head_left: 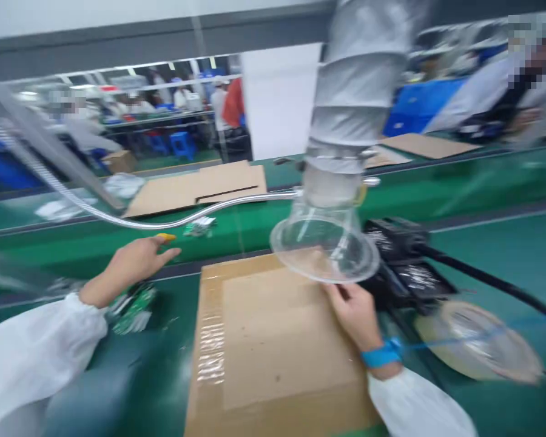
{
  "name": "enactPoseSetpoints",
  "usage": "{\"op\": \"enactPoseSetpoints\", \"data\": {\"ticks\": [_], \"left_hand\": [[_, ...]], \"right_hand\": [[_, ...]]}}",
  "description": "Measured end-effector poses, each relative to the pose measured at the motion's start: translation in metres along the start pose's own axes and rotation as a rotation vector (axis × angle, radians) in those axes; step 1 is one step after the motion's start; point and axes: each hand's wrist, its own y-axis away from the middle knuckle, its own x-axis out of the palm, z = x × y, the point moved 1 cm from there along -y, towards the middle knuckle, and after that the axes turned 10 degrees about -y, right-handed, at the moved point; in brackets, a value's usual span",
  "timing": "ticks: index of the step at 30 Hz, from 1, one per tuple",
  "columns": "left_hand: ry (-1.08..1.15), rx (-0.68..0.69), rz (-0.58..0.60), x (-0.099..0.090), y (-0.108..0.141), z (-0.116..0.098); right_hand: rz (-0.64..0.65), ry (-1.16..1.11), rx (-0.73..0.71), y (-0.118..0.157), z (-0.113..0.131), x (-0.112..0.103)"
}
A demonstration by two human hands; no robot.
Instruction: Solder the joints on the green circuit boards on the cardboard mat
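Observation:
My right hand (352,315) grips the rim of a clear plastic funnel-shaped hood (325,249), which hangs from a silver ribbed duct (357,79). A blue wrist strap (380,355) circles that wrist, with a blue cord running off to the right. My left hand (139,261) is raised with its fingers apart, holding nothing. A small yellow piece (166,237) sits at its fingertip. Green circuit boards (134,309) lie just below that hand. A flat cardboard sheet (273,346) lies between my hands, under the hood.
A second clear hood (477,340) and black equipment (404,261) sit right of the cardboard. A metal gooseneck hose (164,215) crosses the green bench (273,224). More cardboard lies beyond it. Co-workers in white smocks stand at the right and farther back.

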Motion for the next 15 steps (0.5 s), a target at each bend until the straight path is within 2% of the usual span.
{"op": "enactPoseSetpoints", "data": {"ticks": [3, 6, 9, 11, 15], "left_hand": [[-0.144, -0.107, 0.150, 0.001, 0.041, 0.037], [-0.182, -0.231, 0.127, 0.014, 0.088, 0.050], [-0.155, -0.302, 0.040, 0.044, 0.130, 0.048], [-0.157, -0.288, 0.003, 0.069, 0.148, 0.042], [-0.259, -0.340, -0.072, 0.104, 0.155, 0.030]], "right_hand": [[-0.043, 0.054, -0.016, 0.000, -0.011, 0.000], [-0.067, 0.111, -0.017, 0.002, -0.017, -0.001], [-0.074, 0.151, -0.026, 0.004, -0.020, -0.003], [-0.068, 0.166, -0.038, 0.004, -0.019, -0.003], [-0.040, 0.196, -0.008, 0.003, -0.015, -0.003]]}}
